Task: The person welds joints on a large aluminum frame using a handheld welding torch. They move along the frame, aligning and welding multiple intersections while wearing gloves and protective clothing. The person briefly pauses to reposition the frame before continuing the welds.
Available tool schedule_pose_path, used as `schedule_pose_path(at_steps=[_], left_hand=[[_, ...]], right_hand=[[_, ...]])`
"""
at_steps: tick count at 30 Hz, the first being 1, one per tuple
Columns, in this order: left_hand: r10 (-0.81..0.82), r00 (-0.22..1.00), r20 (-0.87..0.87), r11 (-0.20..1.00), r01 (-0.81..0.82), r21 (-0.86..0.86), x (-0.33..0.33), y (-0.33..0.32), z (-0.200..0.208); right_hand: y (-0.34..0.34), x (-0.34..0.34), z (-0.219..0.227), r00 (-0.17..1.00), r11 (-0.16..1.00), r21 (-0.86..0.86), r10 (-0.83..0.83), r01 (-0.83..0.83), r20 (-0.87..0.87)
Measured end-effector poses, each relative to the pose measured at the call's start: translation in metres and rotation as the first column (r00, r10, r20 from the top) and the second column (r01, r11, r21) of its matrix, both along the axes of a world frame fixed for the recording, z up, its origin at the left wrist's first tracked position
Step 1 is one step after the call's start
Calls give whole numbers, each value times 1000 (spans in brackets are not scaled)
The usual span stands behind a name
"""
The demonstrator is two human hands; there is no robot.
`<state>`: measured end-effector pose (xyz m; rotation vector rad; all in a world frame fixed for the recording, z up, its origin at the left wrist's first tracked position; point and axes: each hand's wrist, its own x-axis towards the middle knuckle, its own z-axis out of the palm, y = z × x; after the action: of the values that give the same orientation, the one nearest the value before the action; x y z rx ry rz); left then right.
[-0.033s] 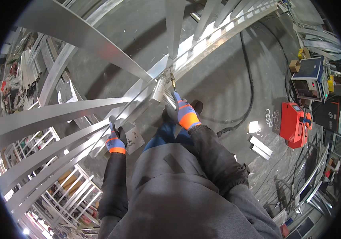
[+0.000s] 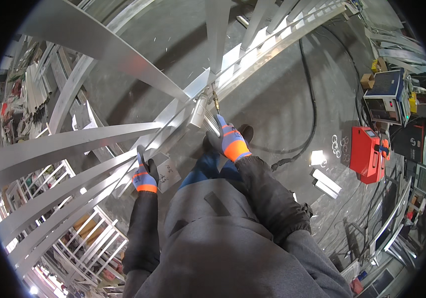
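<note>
A large frame of grey metal bars (image 2: 108, 54) stands before me, its slats meeting a long bottom rail (image 2: 257, 62) near the floor. My right hand (image 2: 230, 141), in a blue, orange and black glove, is closed round a welding torch with a silver body (image 2: 199, 111) and a brass nozzle (image 2: 216, 102). The nozzle points up at the rail beside a slat's foot; whether it touches is too small to tell. My left hand (image 2: 145, 175), gloved alike, is closed on the rail's left part, by the ends of several slats. Its fingertips are partly hidden behind the metal.
A thick black cable (image 2: 312, 94) curves over the floor at right. Farther right stand a red case (image 2: 364, 155) and a blue and white machine (image 2: 384, 99). Two white metal pieces (image 2: 326, 184) lie nearer. White racks (image 2: 91, 243) and stacked metal profiles (image 2: 36, 87) fill the left side.
</note>
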<state>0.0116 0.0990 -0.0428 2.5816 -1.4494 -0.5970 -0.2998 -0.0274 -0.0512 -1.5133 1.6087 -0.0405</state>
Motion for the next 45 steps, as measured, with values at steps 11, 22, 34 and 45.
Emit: schedule_pose_path(at_steps=[11, 22, 34, 45], left_hand=[[-10, 1000, -26, 1000, 10, 1, 3, -1, -1], [7, 999, 42, 1000, -8, 24, 1, -1, -1], [-6, 998, 63, 997, 0, 83, 1, -4, 2], [-66, 989, 133, 987, 45, 152, 7, -3, -8]], right_hand=[[3, 4, -1, 993, 993, -68, -97, 101, 69], [1, 3, 9, 994, 995, -33, -89, 91, 61], [7, -4, 11, 998, 996, 57, -64, 65, -23], [23, -14, 19, 997, 998, 10, -68, 68, 40]])
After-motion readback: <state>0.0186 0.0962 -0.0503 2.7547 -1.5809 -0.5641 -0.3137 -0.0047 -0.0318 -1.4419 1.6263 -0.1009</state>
